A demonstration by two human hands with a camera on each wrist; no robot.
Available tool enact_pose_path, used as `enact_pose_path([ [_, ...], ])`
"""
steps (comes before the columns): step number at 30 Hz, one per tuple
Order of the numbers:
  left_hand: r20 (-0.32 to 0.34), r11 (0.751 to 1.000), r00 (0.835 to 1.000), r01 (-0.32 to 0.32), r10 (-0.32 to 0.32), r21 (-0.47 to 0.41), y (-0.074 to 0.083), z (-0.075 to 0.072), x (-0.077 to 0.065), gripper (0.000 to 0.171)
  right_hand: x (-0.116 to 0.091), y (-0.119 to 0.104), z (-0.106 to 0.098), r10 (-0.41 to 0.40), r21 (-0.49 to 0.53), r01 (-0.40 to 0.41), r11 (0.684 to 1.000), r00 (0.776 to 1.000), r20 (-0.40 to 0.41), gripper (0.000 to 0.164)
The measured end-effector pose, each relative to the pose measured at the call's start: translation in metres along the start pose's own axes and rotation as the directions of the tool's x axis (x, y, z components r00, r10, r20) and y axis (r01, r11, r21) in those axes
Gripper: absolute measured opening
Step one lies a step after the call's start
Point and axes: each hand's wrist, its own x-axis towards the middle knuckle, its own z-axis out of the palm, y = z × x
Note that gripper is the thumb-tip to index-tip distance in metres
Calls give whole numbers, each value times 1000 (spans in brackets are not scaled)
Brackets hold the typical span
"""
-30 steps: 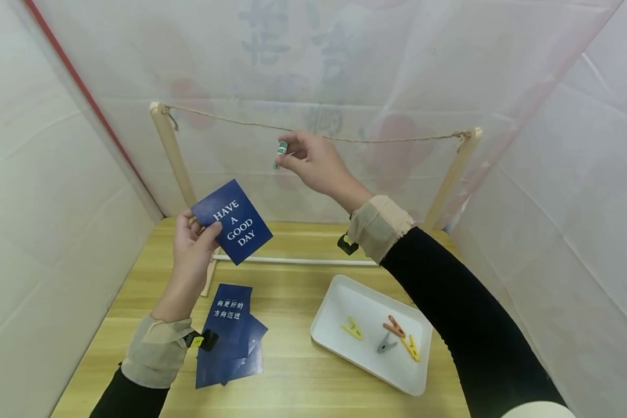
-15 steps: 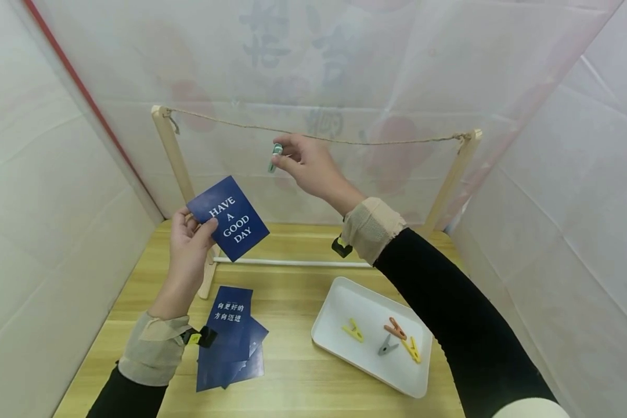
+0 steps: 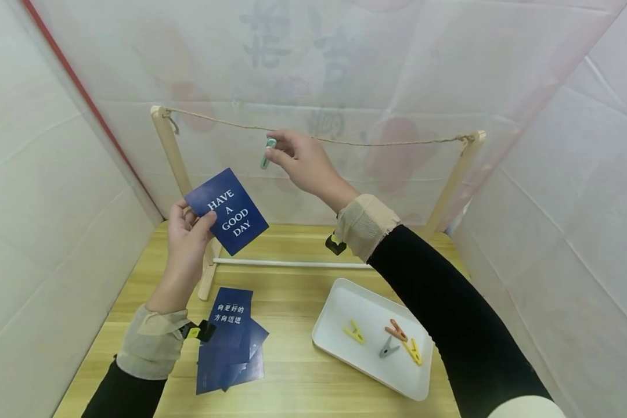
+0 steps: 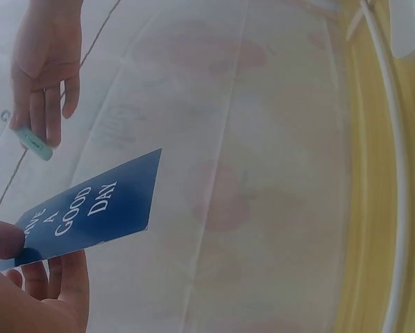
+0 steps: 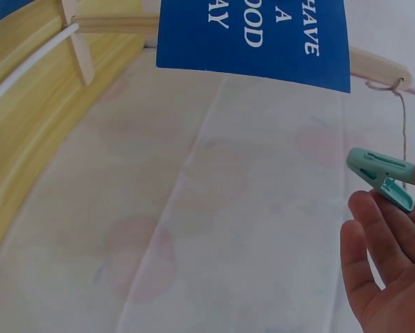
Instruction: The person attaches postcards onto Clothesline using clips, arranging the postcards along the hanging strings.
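Observation:
My left hand (image 3: 188, 235) pinches a blue card (image 3: 229, 210) between thumb and fingers at its left corner; white letters on it read HAVE A GOOD DAY. The card is held up in the air, tilted, lower than the twine (image 3: 386, 144). Up near the twine, my right hand (image 3: 305, 162) holds a green clothespin (image 5: 382, 170) by its handle end between thumb and fingers. The clothespin (image 3: 267, 154) points down and left, above and right of the card, apart from it. In the right wrist view the twine passes behind the clothespin; whether they touch I cannot tell.
The twine is tied between two wooden posts (image 3: 171, 151), with a white rod (image 3: 292, 263) low between them. Several blue cards (image 3: 230, 342) lie overlapping on the wooden table (image 3: 287, 302). A white tray (image 3: 339, 296) at right holds several clothespins, including a grey clothespin (image 3: 389, 347).
My right hand has moved a little left with the green clothespin, nearer the card. The left hand has shifted slightly left and up with the card.

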Motion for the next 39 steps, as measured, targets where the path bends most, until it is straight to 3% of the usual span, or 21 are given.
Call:
enact_pose_path([
  [15,9,1000,1000,-24,24,-19,6,5,4,39,8,-11,-7,-24,62,26,998,999,-30,45],
  [39,37,998,997,-62,62,-6,17,17,11,42,14,-35,-17,-50,77,54,996,997,-58,43],
])
